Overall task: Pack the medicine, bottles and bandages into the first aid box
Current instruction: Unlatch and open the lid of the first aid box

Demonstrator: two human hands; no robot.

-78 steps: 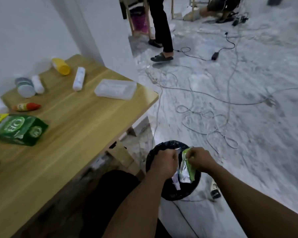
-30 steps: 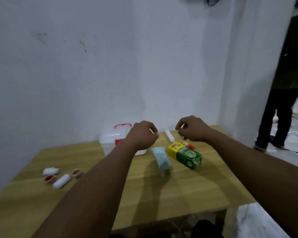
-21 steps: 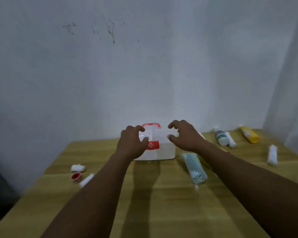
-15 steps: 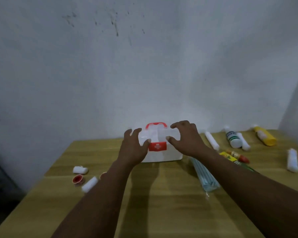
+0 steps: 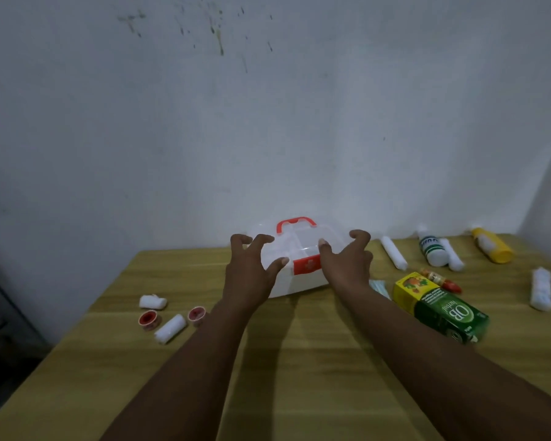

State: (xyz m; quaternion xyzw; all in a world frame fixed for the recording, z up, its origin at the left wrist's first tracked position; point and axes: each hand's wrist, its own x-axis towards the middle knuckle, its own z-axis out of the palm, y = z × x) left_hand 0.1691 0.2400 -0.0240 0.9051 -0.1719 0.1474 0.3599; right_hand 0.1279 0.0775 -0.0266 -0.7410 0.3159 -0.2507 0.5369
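Observation:
The white translucent first aid box (image 5: 303, 281) with a red handle and red latch stands shut at the table's back edge. My left hand (image 5: 250, 275) curls over its left side, thumb on the lid's front beside the latch. My right hand (image 5: 347, 262) curls over its right side, thumb next to the latch. Left of the box lie two white bandage rolls (image 5: 170, 327) (image 5: 152, 302) and two red tape rolls (image 5: 147, 319) (image 5: 197, 315). To the right lie a green and yellow medicine carton (image 5: 439, 308), a white bottle (image 5: 431, 251), a yellow bottle (image 5: 492, 249) and more white rolls (image 5: 393, 256).
The wooden table (image 5: 299, 377) stands against a white wall. A pack of blue masks (image 5: 378, 286) shows behind my right forearm. A small red-tipped tube (image 5: 439, 279) lies behind the carton, and a white roll (image 5: 541, 292) lies near the right edge.
I turned from a bin on the floor, where my hands tore a green wrapper, back to the table. Both hands reached the first aid box and now curl around its lid.

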